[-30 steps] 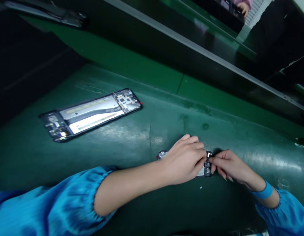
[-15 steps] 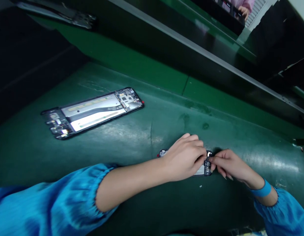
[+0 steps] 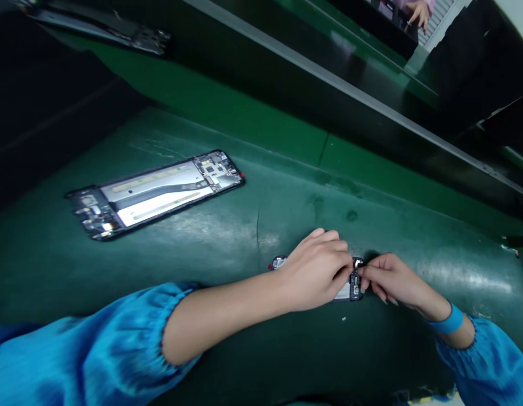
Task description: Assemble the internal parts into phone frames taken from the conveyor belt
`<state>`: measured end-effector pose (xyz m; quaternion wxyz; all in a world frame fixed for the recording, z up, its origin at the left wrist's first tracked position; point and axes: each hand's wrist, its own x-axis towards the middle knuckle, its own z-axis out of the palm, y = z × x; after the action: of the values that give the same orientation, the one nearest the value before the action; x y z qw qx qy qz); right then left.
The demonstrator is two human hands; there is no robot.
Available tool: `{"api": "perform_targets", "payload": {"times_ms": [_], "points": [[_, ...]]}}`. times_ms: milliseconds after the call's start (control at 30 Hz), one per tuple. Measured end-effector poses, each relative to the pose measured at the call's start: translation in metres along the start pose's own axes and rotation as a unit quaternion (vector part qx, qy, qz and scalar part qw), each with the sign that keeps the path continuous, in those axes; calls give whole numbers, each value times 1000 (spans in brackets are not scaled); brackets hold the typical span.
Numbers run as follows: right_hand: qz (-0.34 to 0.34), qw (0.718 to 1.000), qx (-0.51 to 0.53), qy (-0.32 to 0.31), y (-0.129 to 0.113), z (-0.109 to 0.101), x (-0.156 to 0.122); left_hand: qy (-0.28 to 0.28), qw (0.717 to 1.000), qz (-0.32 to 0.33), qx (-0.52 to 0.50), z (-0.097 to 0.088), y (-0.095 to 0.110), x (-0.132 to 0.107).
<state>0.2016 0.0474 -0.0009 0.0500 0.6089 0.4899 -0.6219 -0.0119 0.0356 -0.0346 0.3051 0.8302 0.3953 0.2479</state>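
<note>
A small opened phone lies on the green mat, its inner parts facing up. My left hand rests across its middle with curled fingers, covering most of it and gripping it; the fingertips are partly hidden. At the phone's right end, my right hand is closed in a pinch, thumb and forefinger touching the small parts there. Whatever sits between those fingertips is too small to make out. To the left lies a larger opened phone, its circuit boards and a dark ribbon cable exposed, apart from both hands.
A tiny white scrap lies on the green mat below the small phone. Another opened phone rests at the upper left, beside a black surface. A metal-edged ledge runs behind. Another person's hand shows at the top right.
The view has shifted slightly. Both my hands keep nearly the same hold at the small phone. In the background, the other person's hand has moved and its fingers have spread.
</note>
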Motion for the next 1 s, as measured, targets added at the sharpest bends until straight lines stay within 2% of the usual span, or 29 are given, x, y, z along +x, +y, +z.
{"api": "perform_targets", "payload": {"times_ms": [200,367,500,700,1000], "points": [[13,1000,10,-4,0,-1,0,-3,1000,8,7,0,0,0],[-1,1000,-13,23,-3,1,0,-3,1000,1,4,-3,2,1],[-6,1000,-22,10,-4,1,1,-12,1000,-10,0,-4,2,1],[-64,995,-61,37,-2,-1,5,-17,1000,-23,-11,-5,2,2],[-36,999,-35,-17,-9,-7,8,-35,999,-21,-10,-9,1,5]]}}
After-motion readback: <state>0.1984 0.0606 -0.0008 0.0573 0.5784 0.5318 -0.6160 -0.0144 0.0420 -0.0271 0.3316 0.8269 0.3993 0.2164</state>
